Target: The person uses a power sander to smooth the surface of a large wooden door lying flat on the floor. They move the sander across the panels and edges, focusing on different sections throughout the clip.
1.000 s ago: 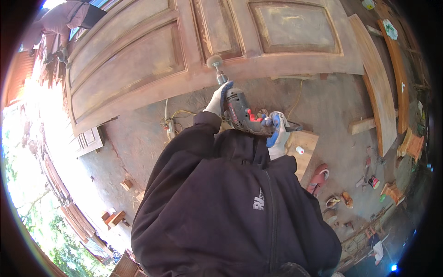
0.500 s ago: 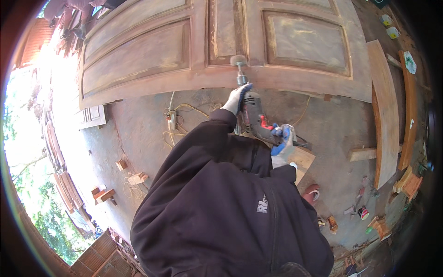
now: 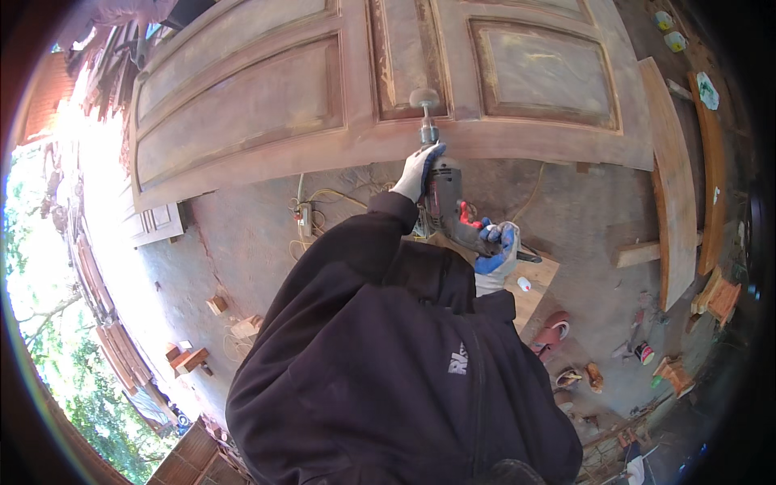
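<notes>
A corded power drill with red parts is in both my hands. My left hand, in a white and blue work glove, wraps round its front just behind the metal chuck. My right hand, gloved alike, is closed on the rear handle; the trigger is hidden under the fingers. In the chuck sits a round, pale sanding wheel. It is at the lower end of the narrow middle panel of a large wooden door; whether it touches the wood I cannot tell. Pale worn patches mark the door's panels.
Beneath the drill lies a light wooden board. A cable and power socket rest on the floor to the left. Long planks stand at right. Wood offcuts lie at left, and a red-white can at lower right.
The sanding wheel has shifted a little up and left relative to the door, further into the narrow panel. Both hands keep their hold on the drill. The whole view has shifted slightly.
</notes>
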The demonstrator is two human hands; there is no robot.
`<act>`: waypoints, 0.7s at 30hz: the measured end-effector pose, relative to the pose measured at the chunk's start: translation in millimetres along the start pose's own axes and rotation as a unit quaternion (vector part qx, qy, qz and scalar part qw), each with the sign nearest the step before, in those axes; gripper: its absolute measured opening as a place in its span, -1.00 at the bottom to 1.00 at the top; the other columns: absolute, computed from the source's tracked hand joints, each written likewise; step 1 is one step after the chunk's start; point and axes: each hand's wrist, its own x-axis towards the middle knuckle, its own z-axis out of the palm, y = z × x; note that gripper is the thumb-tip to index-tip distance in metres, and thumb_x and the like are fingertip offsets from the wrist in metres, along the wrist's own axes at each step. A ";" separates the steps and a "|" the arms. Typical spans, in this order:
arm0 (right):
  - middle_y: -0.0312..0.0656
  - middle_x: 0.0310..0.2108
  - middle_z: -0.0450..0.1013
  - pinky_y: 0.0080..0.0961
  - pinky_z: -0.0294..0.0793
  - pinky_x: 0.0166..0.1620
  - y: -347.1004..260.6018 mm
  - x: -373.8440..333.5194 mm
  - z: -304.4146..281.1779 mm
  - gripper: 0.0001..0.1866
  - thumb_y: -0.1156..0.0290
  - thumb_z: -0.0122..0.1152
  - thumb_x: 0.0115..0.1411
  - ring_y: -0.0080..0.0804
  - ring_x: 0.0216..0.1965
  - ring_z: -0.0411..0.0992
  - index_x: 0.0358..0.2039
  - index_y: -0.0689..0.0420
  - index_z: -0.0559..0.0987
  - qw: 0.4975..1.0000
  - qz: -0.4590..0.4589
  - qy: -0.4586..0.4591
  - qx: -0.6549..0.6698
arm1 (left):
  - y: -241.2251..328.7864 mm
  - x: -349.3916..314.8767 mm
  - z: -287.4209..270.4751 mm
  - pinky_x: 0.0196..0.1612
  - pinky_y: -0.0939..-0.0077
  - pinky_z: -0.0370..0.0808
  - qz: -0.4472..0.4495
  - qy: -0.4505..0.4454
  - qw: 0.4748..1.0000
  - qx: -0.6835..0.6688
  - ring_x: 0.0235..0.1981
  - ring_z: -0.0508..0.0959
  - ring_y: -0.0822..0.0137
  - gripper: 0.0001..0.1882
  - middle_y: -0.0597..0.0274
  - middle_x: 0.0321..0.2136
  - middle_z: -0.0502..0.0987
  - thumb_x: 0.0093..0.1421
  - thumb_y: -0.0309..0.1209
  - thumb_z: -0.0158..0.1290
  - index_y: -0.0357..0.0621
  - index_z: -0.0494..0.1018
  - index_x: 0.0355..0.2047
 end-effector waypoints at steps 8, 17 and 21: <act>-0.35 -0.61 0.16 -0.27 0.31 0.00 27.8 -19.7 36.8 -0.74 0.29 -0.02 0.23 -0.47 -0.55 0.22 -0.57 0.01 0.22 0.997 0.047 0.059 -0.013 | 5.3 13.4 -54.2 -0.47 0.46 0.46 0.017 0.070 0.996 0.050 -0.54 0.53 0.39 -0.73 0.28 -0.51 0.53 0.07 -0.24 0.20 -0.13 0.50 -0.31; -0.36 -0.62 0.14 -0.26 0.25 0.09 29.9 -22.6 2.4 -0.76 0.29 0.01 0.22 -0.45 -0.53 0.25 -0.56 0.00 0.27 0.994 0.030 0.086 0.057 | -16.1 23.5 -27.1 -0.32 0.54 0.42 0.065 0.008 0.992 0.106 -0.45 0.49 0.48 -0.57 0.30 -0.46 0.56 -0.01 -0.09 0.23 -0.15 0.58 -0.25; -0.37 -0.64 0.15 -0.30 0.32 0.00 38.1 -21.7 14.0 -0.79 0.30 0.03 0.22 -0.48 -0.55 0.21 -0.52 0.05 0.32 0.994 0.040 0.088 0.057 | -7.0 16.9 -48.6 -0.32 0.56 0.42 0.065 0.064 0.988 0.125 -0.46 0.49 0.49 -0.59 0.30 -0.47 0.56 0.00 -0.10 0.23 -0.17 0.58 -0.28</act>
